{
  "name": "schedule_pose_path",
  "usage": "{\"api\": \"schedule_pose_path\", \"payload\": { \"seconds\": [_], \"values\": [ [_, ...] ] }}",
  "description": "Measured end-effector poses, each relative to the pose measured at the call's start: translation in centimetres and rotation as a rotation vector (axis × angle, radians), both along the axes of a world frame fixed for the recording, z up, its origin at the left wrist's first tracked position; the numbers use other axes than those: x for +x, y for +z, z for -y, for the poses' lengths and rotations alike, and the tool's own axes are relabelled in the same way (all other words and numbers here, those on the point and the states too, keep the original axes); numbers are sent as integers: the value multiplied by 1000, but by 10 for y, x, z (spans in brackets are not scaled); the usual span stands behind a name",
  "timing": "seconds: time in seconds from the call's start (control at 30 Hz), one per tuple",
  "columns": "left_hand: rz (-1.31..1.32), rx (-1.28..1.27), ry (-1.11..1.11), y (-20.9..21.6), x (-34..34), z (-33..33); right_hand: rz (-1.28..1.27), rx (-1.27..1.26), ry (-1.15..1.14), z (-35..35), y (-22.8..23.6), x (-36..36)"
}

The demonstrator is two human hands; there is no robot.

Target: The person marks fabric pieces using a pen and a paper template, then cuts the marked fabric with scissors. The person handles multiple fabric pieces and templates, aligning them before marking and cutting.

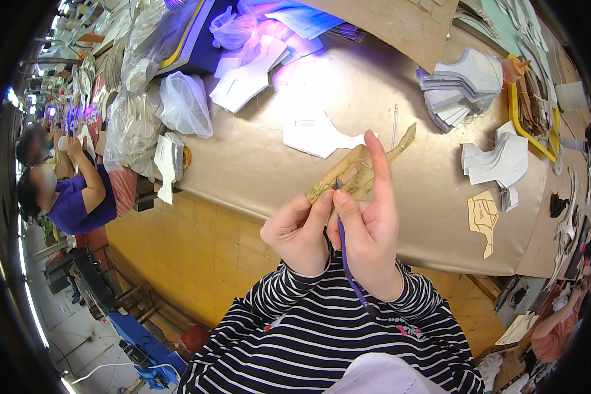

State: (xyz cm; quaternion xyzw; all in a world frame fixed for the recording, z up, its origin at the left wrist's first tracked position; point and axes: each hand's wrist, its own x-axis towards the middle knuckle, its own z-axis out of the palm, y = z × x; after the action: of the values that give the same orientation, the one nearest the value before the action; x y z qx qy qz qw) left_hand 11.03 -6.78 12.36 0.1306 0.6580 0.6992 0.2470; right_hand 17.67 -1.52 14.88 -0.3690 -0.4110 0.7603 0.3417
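In front of my chest I hold a tan, curved, flat cut piece with greenish print and a narrow tail toward the upper right. My left hand pinches its lower left edge between thumb and fingers. My right hand is at its lower side, index finger stretched up and thumb bent in. A small dark metal tip shows between the two thumbs. From my right hand a purple strap hangs down over my striped shirt. Just beyond lies a white cut piece on the table, beside a thin pen-like stick.
White cut pieces lie in stacks to the right, top right and left. A tan printed piece lies near the right end of the table. Clear plastic bags stand at left. A person in purple sits beyond.
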Motion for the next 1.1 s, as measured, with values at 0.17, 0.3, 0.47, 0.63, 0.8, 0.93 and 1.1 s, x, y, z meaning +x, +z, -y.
{"api": "schedule_pose_path", "payload": {
  "seconds": [0.17, 0.3, 0.47, 0.63, 0.8, 0.93, 1.1],
  "values": [
    [9, 3, -61, -4, -6, 0, -28, -11, 106, -7, 2, 8],
    [140, 92, -195, -9, -46, -9, -64, -30, 141, -18, 15, 35],
    [-68, -184, -665, 6, -91, -10, 159, -41, -21, -46, 8, 57],
    [-122, -230, -890, 11, -88, -19, 316, -131, 390, -41, -15, 45],
    [554, 99, -624, -10, -85, -23, 68, -237, 134, -36, -23, 39],
    [-145, -44, -857, -38, -54, -9, -120, -314, -90, -34, -31, 27],
    [196, 336, -672, -60, -9, -7, -103, -270, -47, -28, -38, 17]
  ]
}}
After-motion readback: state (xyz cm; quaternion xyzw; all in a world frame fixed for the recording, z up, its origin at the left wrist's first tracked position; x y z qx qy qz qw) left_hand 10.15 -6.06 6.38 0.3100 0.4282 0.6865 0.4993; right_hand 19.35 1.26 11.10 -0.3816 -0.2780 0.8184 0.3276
